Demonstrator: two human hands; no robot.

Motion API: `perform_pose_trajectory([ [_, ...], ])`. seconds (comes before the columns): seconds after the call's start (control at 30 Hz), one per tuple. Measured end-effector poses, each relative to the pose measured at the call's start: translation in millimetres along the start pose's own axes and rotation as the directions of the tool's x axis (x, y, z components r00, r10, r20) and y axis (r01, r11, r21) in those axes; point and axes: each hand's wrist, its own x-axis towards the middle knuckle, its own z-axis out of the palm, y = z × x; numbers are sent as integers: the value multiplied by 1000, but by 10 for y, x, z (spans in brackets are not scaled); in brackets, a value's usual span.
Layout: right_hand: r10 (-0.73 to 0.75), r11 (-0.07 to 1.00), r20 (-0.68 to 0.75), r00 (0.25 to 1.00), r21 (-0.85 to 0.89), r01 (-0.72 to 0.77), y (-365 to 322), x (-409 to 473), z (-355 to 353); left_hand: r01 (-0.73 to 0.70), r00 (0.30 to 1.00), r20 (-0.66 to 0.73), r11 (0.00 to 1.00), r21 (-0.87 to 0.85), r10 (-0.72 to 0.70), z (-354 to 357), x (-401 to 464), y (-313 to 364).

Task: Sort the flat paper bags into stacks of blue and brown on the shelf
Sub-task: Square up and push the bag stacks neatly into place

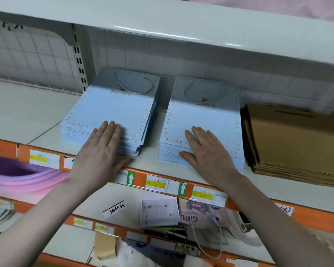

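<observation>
We've got two stacks of flat blue paper bags on the white shelf (46, 105), smooth matte paper, dotted borders, white cord handles, "PRINCE" print near the top. Left blue stack (114, 106) sits skewed, its near edges fanned out unevenly. Right blue stack (202, 116) is squarer, with a narrow gap between the two. Brown stack (293, 139) of plain kraft bags lies just beside the right blue stack, further right, reaching close to the shelf's front edge.

Our left hand (100, 149) lies flat, fingers straight and together, palm pressing the near corner of the left blue stack, gripping nothing. Our right hand (206, 151) is flat too, fingers spread on top of the right blue stack, thumb along its near edge, holding nothing.

Open shelf surface to the left of the stacks, with wire grid backing (27, 54) behind it. Orange front rail (139, 179) carries price labels. The upper shelf (181, 24) overhangs the stacks' far ends. Lower tier holds a clear plastic box (158, 212).
</observation>
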Motion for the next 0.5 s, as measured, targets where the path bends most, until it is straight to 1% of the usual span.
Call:
perform_pose_trajectory([
  [0.03, -12, 1000, 17, 1000, 20, 12, -33, 43, -24, 2, 1000, 0, 1000, 0, -2, -12, -6, -40],
  [0.13, -25, 999, -8, 1000, 38, 25, -162, 171, -61, 25, 999, -24, 1000, -11, -25, -2, -7, -219],
  [0.2, -41, 996, -3, 999, 85, 42, -299, 222, -76, 16, 999, -37, 999, -34, -18, 31, -11, -384],
  [0.27, -40, 993, -49, 998, 110, 45, -452, 243, -65, 5, 999, -54, 998, -69, -9, 63, -13, -553],
  [0.37, 58, 973, -31, 998, 227, -50, -708, 309, -82, -25, 998, -58, 994, -103, 19, 127, 34, -804],
  [0.43, 186, 917, -12, 982, 362, -169, -900, 384, -83, -82, 996, -44, 989, -119, 77, 179, 94, -1006],
  [0.5, 292, 842, -41, 955, 486, -237, -1097, 488, -25, -135, 991, -26, 982, -135, 133, 198, 154, -1194],
])
